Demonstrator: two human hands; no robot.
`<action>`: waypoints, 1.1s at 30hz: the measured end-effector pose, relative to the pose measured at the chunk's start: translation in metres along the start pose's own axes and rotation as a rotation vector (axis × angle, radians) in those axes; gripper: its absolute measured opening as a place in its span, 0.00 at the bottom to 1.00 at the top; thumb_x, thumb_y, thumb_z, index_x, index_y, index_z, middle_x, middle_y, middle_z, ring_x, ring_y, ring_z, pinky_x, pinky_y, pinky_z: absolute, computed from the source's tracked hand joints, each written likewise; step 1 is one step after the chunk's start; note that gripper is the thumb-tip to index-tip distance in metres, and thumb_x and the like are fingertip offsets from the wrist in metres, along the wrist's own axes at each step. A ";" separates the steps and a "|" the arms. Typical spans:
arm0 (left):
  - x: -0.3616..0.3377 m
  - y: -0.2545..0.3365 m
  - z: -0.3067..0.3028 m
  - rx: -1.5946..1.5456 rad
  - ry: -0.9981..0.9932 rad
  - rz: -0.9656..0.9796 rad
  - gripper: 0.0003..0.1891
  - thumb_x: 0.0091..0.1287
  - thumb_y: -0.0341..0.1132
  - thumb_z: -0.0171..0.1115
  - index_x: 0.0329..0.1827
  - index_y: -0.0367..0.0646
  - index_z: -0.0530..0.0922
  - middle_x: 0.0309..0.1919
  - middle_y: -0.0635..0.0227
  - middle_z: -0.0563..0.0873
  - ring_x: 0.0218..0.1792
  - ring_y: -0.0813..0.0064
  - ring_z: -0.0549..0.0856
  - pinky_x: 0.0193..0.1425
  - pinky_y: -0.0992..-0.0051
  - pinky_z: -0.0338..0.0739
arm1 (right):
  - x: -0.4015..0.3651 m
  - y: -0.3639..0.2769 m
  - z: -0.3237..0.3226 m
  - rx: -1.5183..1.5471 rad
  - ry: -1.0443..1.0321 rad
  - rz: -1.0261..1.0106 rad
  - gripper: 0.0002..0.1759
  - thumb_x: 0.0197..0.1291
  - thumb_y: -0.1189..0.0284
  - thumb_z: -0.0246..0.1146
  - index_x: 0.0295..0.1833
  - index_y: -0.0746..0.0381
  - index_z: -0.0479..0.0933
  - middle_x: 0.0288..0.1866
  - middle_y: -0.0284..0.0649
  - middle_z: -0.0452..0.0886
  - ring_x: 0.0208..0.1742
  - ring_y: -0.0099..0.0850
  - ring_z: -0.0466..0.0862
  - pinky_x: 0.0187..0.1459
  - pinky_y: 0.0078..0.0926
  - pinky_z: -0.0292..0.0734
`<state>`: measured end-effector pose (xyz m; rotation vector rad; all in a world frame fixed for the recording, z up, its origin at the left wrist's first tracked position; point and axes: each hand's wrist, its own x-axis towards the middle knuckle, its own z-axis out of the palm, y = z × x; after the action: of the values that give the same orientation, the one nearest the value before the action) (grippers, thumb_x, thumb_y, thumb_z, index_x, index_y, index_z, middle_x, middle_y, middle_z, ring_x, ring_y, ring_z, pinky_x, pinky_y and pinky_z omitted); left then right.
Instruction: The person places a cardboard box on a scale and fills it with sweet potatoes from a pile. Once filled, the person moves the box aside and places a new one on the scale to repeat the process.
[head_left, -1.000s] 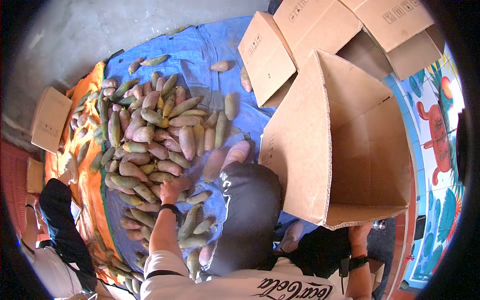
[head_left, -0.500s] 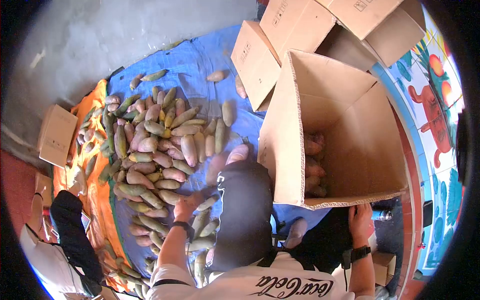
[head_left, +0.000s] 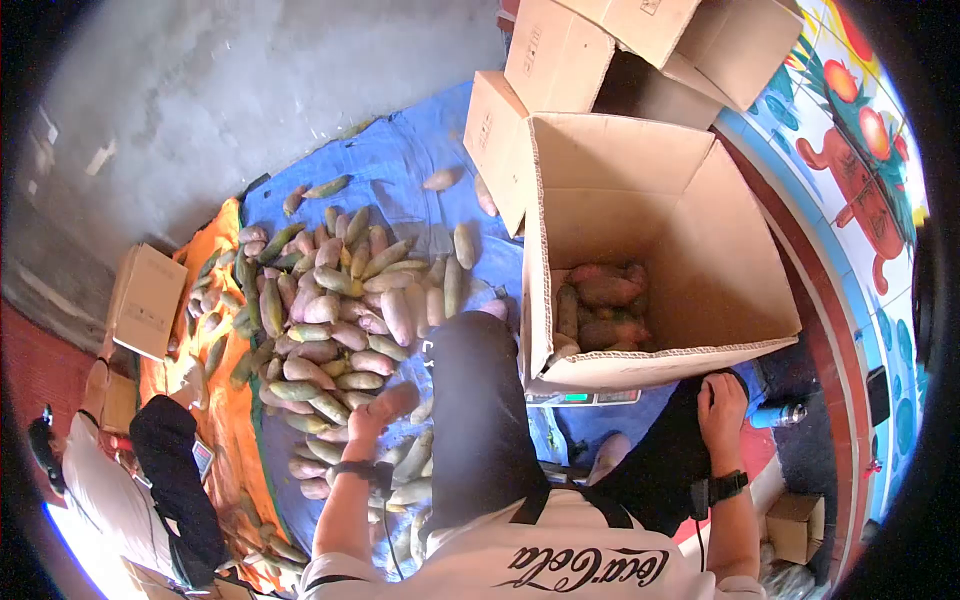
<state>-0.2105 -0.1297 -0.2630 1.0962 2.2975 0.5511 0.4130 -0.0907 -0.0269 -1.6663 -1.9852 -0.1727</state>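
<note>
My left hand (head_left: pixel 367 424), with a dark band at the wrist, is closed around a long pinkish-brown mango (head_left: pixel 396 402). It is over the right edge of a large pile of long green and pink mangoes (head_left: pixel 335 290), beside my left knee. My right hand (head_left: pixel 721 400) lies on my right knee with nothing in it, fingers loosely laid over the trouser. In front of me a tall cardboard box (head_left: pixel 655 220) stands open on a scale (head_left: pixel 600 398) with a lit green display. Several mangoes (head_left: pixel 608 305) lie at the bottom of the box.
The pile lies on a blue tarp (head_left: pixel 400 150), with an orange tarp (head_left: pixel 165 375) to the left. More cardboard boxes (head_left: pixel 560 60) are stacked behind the open one. Another person (head_left: pixel 115 480) is at the lower left, near a smaller box (head_left: pixel 148 300). A blue bottle (head_left: pixel 778 414) lies at right.
My left hand has lifted a mango from the pile. My right hand remains on my knee. The view has shifted, now showing more of the box's contents and the scale's display.
</note>
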 end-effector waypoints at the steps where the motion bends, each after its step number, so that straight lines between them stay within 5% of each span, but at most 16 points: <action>1: -0.010 0.031 -0.020 0.004 0.003 0.007 0.21 0.58 0.48 0.65 0.39 0.35 0.82 0.29 0.48 0.86 0.34 0.57 0.87 0.39 0.62 0.81 | 0.000 0.001 0.001 0.003 0.006 0.006 0.04 0.53 0.79 0.60 0.32 0.64 0.71 0.30 0.47 0.75 0.34 0.49 0.76 0.37 0.45 0.72; 3: -0.037 0.097 -0.057 -0.239 0.087 0.048 0.17 0.60 0.43 0.65 0.36 0.34 0.80 0.23 0.54 0.83 0.26 0.64 0.84 0.33 0.67 0.79 | -0.003 0.004 0.002 -0.035 0.004 0.007 0.03 0.53 0.78 0.60 0.32 0.63 0.72 0.30 0.47 0.75 0.34 0.48 0.77 0.37 0.45 0.72; 5: -0.012 0.087 -0.065 -0.355 0.080 0.090 0.15 0.61 0.40 0.65 0.38 0.33 0.79 0.24 0.63 0.80 0.27 0.75 0.78 0.31 0.73 0.74 | -0.004 0.006 0.004 -0.024 0.040 0.000 0.03 0.53 0.78 0.61 0.32 0.63 0.72 0.30 0.47 0.76 0.34 0.48 0.77 0.37 0.45 0.72; 7: -0.035 0.142 -0.092 -0.608 0.108 0.127 0.18 0.63 0.41 0.65 0.44 0.32 0.78 0.31 0.66 0.80 0.31 0.78 0.74 0.33 0.76 0.72 | -0.005 0.009 0.002 -0.014 0.059 -0.017 0.03 0.53 0.77 0.61 0.33 0.62 0.73 0.29 0.47 0.76 0.33 0.49 0.77 0.36 0.44 0.73; 13: -0.091 0.260 -0.147 -0.900 0.034 0.347 0.25 0.69 0.44 0.60 0.60 0.32 0.70 0.52 0.60 0.78 0.49 0.68 0.80 0.48 0.71 0.79 | -0.009 0.005 -0.004 0.036 0.102 0.032 0.04 0.52 0.78 0.62 0.34 0.63 0.74 0.30 0.47 0.77 0.34 0.47 0.79 0.36 0.42 0.74; 26: -0.147 0.369 -0.149 -1.072 -0.173 0.759 0.33 0.66 0.41 0.63 0.67 0.29 0.64 0.61 0.51 0.73 0.62 0.60 0.74 0.64 0.57 0.73 | -0.012 0.009 -0.007 0.081 0.225 -0.004 0.05 0.51 0.79 0.63 0.33 0.63 0.73 0.29 0.44 0.77 0.32 0.43 0.79 0.35 0.38 0.75; 31: -0.161 0.391 -0.134 -1.041 -0.167 0.787 0.34 0.65 0.41 0.65 0.67 0.29 0.63 0.62 0.51 0.72 0.63 0.60 0.74 0.66 0.60 0.70 | -0.014 0.013 -0.008 0.082 0.202 0.012 0.05 0.51 0.79 0.63 0.33 0.63 0.74 0.29 0.44 0.77 0.33 0.43 0.79 0.36 0.38 0.75; 33: -0.162 0.395 -0.130 -1.002 -0.123 0.849 0.29 0.70 0.39 0.57 0.67 0.28 0.63 0.63 0.50 0.70 0.63 0.59 0.73 0.66 0.59 0.71 | -0.016 0.013 -0.008 0.085 0.196 0.027 0.05 0.51 0.79 0.63 0.33 0.63 0.74 0.29 0.44 0.77 0.33 0.44 0.79 0.36 0.38 0.75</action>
<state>0.0248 -0.0441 0.1060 1.3984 1.0332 1.6402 0.4296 -0.1056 -0.0306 -1.5590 -1.7994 -0.2287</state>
